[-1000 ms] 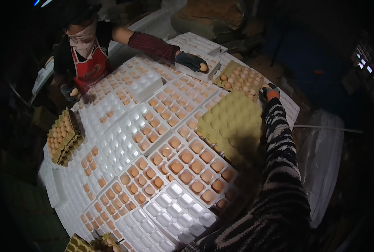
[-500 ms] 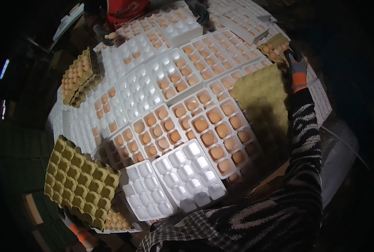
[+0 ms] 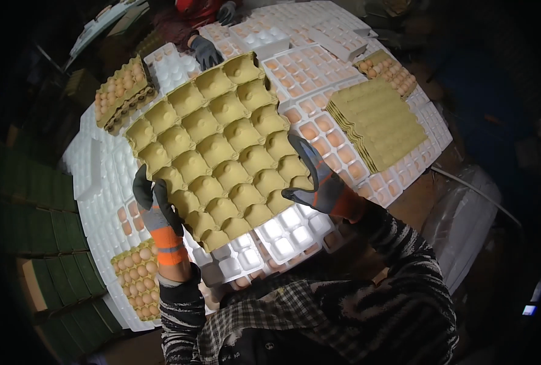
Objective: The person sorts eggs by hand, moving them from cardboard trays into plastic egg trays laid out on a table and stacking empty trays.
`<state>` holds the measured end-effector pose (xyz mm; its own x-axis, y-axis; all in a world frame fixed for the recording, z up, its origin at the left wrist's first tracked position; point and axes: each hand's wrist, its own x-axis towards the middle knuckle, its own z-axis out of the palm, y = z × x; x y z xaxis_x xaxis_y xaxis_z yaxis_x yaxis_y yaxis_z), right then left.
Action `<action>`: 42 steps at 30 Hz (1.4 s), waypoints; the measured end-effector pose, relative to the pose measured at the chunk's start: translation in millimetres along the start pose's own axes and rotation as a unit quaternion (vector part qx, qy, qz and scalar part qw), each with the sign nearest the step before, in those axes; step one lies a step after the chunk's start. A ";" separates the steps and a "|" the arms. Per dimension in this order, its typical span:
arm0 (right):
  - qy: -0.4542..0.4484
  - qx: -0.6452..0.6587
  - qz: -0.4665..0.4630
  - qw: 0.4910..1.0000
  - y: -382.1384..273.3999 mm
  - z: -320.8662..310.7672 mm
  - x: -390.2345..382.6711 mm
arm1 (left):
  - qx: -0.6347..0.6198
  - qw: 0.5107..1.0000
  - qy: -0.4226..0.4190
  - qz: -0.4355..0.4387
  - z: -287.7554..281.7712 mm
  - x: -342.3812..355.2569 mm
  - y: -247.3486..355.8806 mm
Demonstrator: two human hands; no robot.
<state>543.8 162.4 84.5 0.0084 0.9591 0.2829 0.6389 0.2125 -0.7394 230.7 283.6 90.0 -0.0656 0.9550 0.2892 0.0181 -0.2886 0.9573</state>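
Observation:
An empty yellow-green pulp egg tray (image 3: 213, 149) is held up before me, its cups facing me, over the white foam egg trays. My left hand (image 3: 155, 198), in a grey and orange glove, grips its lower left edge. On the right edge, my right hand (image 3: 316, 179) in a matching glove has thumb and fingers around the rim; some fingertips are hidden. Below the left forearm lies a pulp tray full of brown eggs (image 3: 138, 278). White foam trays (image 3: 292, 234) show beneath the held tray, several cups empty.
A stack of pulp trays (image 3: 377, 121) lies on the foam trays at right. Full egg trays stand at far left (image 3: 121, 91) and far right (image 3: 389, 73). Across the table is another person's gloved hand (image 3: 206, 53). Green stacked boxes (image 3: 45, 231) stand at left.
The empty pulp tray moved from the lower left to the centre, uncovering the eggs there. My right hand left the pulp stack at right and came to the tray's right edge.

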 end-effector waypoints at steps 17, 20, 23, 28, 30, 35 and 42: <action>0.195 -0.104 0.270 0.937 213.9 -398.9 -119.2 | -0.018 0.969 -0.175 -0.171 -60.6 -95.6 -39.1; 0.108 -0.337 0.242 0.903 233.9 -351.6 -62.7 | 0.057 0.978 -0.128 -0.154 -105.0 -131.9 -69.2; 0.108 -0.275 0.253 0.921 259.9 -292.4 -32.8 | 0.109 0.976 -0.133 -0.133 -119.6 -157.8 -75.6; -0.026 -0.461 0.315 0.829 210.3 -152.0 -4.2 | 0.195 0.966 -0.115 -0.124 -128.7 -199.7 -35.9; 0.005 -0.458 0.263 0.849 216.5 -142.1 -5.7 | 0.230 0.960 -0.108 -0.119 -135.0 -215.7 -27.5; -0.011 -0.351 0.206 0.913 257.2 -141.6 -7.5 | 0.249 0.954 -0.108 -0.127 -152.9 -243.9 -14.1; 0.047 -0.285 0.012 0.957 116.4 -48.6 20.3 | 0.400 0.905 -0.131 -0.051 -205.1 -262.1 -4.7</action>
<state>655.7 197.5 33.9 0.0803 0.9358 0.3434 0.9532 0.0286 -0.3009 43.2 20.7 9.3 0.1302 0.9875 0.0886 0.7496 -0.1565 0.6431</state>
